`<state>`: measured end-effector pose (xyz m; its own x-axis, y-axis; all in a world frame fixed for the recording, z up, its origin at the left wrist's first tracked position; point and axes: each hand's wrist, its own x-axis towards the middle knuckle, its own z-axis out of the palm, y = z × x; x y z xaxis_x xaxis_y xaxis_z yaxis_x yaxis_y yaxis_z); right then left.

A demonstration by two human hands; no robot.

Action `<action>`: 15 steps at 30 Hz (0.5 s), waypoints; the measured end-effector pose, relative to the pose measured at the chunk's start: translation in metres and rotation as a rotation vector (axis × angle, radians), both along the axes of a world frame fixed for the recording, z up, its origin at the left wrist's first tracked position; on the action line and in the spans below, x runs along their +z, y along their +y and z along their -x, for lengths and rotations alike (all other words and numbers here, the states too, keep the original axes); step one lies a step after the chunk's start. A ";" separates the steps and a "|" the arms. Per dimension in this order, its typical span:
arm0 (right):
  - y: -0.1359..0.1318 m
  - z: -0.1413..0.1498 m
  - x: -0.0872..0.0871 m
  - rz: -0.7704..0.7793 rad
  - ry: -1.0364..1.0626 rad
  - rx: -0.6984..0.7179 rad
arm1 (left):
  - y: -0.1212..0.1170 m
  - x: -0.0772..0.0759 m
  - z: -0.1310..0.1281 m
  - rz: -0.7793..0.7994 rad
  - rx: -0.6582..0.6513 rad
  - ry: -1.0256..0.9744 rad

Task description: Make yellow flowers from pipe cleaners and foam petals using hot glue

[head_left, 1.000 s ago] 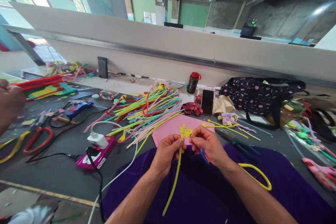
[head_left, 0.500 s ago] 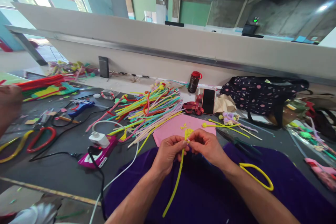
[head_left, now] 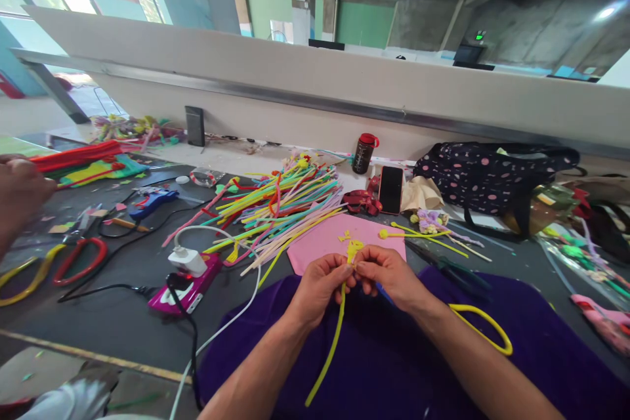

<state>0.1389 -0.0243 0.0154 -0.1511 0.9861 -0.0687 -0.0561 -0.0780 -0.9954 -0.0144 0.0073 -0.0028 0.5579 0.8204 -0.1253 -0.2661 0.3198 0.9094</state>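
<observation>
Between my fingertips is a yellow pipe cleaner (head_left: 331, 348), its long tail hanging down over the dark purple cloth (head_left: 388, 367). A crumpled yellow tuft (head_left: 353, 249) sticks up at its top, above my fingers. My left hand (head_left: 321, 289) pinches the stem just below the tuft. Beside it my right hand (head_left: 386, 275) is closed in a pinch at the same spot, its fingertips touching the piece. Behind both hands lies a pink sheet (head_left: 315, 246) with small yellow scraps on it.
A heap of coloured pipe cleaners (head_left: 285, 200) lies left of the sheet. Nearer left is a magenta power strip (head_left: 184, 289) with cables. Scissors (head_left: 79, 262), a phone (head_left: 390, 189), a bottle (head_left: 364, 153) and a patterned bag (head_left: 487, 177) stand around. Another person's hand (head_left: 22, 193) is at far left.
My hands stay nearly in place; the right hand's fingers have shifted slightly at the stem. The other person's hand at far left has moved further into view.
</observation>
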 end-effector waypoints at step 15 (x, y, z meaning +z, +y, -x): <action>0.004 -0.001 -0.008 0.118 0.167 0.008 | -0.002 0.002 -0.002 -0.036 0.027 0.024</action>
